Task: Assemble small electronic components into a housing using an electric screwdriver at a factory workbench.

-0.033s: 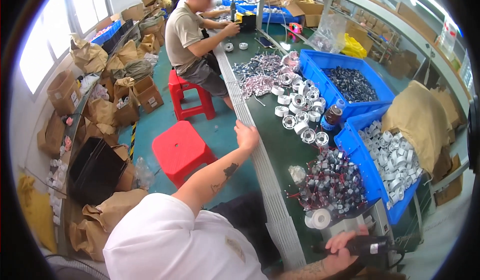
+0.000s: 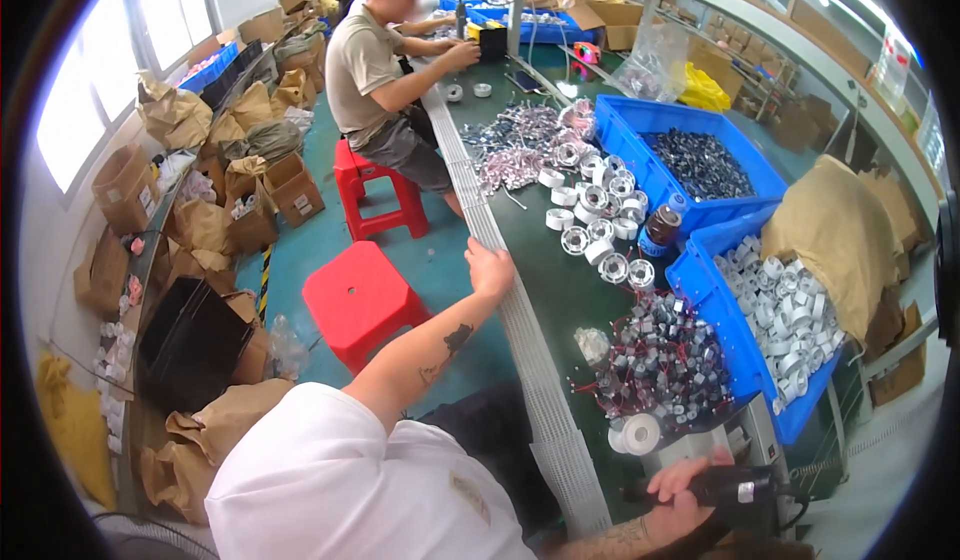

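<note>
My left hand (image 2: pixel 491 269) is closed on the white slotted strip (image 2: pixel 528 355) that runs along the near edge of the bench. At the lower right, my right hand (image 2: pixel 680 490) is wrapped round a black electric screwdriver (image 2: pixel 738 486), which lies roughly level with a cable at its right end. Just beyond that hand sit a white ring-shaped part (image 2: pixel 641 434) and a heap of small motors with red wires (image 2: pixel 670 360). White round housings (image 2: pixel 600 228) are spread farther up the bench.
Blue bins hold white parts (image 2: pixel 785 330) and dark small parts (image 2: pixel 700 165). A dark bottle (image 2: pixel 661 228) stands beside them. A red stool (image 2: pixel 355 295) is at the left. Beyond it a co-worker (image 2: pixel 375 80) sits at the bench. Cartons (image 2: pixel 290 188) line the wall.
</note>
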A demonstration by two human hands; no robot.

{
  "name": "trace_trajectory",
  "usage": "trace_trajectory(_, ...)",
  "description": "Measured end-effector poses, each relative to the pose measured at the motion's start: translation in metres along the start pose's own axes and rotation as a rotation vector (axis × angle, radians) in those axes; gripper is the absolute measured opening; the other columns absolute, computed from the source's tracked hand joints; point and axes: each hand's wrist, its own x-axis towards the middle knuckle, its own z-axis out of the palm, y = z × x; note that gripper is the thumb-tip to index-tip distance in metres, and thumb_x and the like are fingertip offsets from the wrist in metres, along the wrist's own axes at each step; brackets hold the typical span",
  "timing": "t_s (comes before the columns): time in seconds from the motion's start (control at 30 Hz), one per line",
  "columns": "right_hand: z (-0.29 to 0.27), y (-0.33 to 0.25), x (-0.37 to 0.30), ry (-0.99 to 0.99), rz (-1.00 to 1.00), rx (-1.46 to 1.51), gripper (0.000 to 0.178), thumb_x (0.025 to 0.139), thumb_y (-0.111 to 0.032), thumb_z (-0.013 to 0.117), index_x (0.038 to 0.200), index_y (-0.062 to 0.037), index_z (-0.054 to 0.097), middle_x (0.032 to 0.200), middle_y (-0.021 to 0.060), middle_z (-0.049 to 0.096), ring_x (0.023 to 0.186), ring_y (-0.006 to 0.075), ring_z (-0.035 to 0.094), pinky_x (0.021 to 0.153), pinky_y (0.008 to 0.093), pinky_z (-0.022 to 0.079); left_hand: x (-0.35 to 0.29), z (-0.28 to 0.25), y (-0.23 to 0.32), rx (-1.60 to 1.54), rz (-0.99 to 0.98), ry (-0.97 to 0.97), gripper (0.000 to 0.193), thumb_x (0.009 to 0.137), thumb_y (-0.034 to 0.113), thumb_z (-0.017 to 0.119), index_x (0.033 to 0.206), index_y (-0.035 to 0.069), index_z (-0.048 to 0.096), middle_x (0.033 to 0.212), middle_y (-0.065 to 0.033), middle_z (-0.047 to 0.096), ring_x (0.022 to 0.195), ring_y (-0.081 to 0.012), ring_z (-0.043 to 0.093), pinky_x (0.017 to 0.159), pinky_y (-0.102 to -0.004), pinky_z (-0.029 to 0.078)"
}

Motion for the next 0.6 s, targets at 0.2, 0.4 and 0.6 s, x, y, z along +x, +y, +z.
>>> trace_trajectory(0.2, 0.006, 0.005, 0.005, -0.066, -0.015, -0.01, 0.065, 0.075, -0.008, 0.072, 0.129, 0.0026, 0.037, 0.064, 0.0101, 0.052, 0.047, 0.02, 0.051, 0.044, 0.0361, 0.049, 0.01, -0.011, -0.002, 0.019, 0.051, 0.005, 0.065, 0.089, 0.024, 0.054, 0.138, -0.005, 0.021, 0.128, -0.0322, 0.04, 0.11, -0.0493, 0.05, 0.094, -0.05, 0.043)
trace_trajectory(0.4, -0.001, 0.005, -0.006, 0.042, -0.009, -0.038, 0.061, 0.073, -0.012, 0.075, 0.122, 0.0004, 0.04, 0.057, 0.0054, 0.047, 0.042, 0.0163, 0.045, 0.04, 0.0294, 0.041, 0.005, -0.012, -0.014, 0.048, 0.109, -0.021, 0.064, 0.091, 0.024, 0.053, 0.138, -0.005, 0.02, 0.129, -0.0334, 0.039, 0.115, -0.0483, 0.047, 0.098, -0.0492, 0.04)
trace_trajectory(0.6, -0.009, 0.019, -0.014, 0.076, 0.011, 0.018, 0.068, 0.062, -0.003, 0.069, 0.125, -0.002, 0.041, 0.06, 0.0062, 0.049, 0.046, 0.0208, 0.047, 0.045, 0.0355, 0.042, 0.031, -0.001, -0.047, 0.045, 0.372, 0.017, 0.055, 0.088, 0.015, 0.054, 0.128, -0.014, 0.029, 0.121, -0.0334, 0.043, 0.111, -0.0407, 0.047, 0.099, -0.0425, 0.036)
